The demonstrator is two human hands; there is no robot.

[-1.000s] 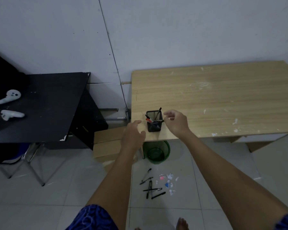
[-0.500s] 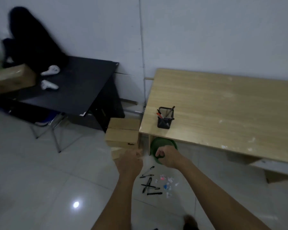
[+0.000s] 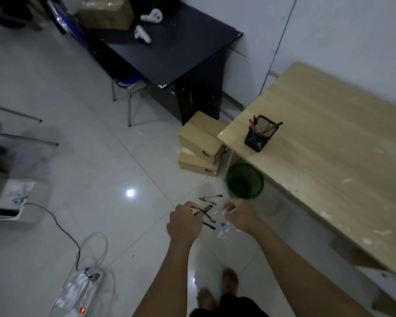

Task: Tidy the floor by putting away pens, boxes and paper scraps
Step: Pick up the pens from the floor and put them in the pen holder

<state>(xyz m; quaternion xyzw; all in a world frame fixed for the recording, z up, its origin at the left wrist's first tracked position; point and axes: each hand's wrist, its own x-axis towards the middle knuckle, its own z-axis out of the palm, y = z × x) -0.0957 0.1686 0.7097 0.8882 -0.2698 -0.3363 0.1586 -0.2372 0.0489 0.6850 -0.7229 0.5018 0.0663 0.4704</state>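
Pens (image 3: pixel 207 208), black, are seen scattered on the white tiled floor (image 3: pixel 101 156), some crossed over one another, just in front of a green mesh wastebasket (image 3: pixel 245 181). Paper scraps (image 3: pixel 223 228), small, white and blue, are strewn beside the pens on the right. Two cardboard boxes (image 3: pixel 201 143) are stacked on the floor between a black desk (image 3: pixel 169 49) and a wooden table (image 3: pixel 329 133), under whose corner the wastebasket is partly tucked. A black mesh pen holder (image 3: pixel 260 136) with pens in it is stood near that table corner.

The left hand (image 3: pixel 184 221) is held over the pens, fingers curled loosely; whether a pen is gripped cannot be told. The right hand (image 3: pixel 239 215) is held over the scraps, fingers part open, with a small pinkish scrap seen at the fingertips; contact cannot be confirmed.

Two white controllers (image 3: pixel 146 24) and another cardboard box (image 3: pixel 106 13) are laid on the black desk. A power strip (image 3: pixel 80 294) with cables is laid on the floor at lower left. Bare feet (image 3: pixel 217 287) are visible below.
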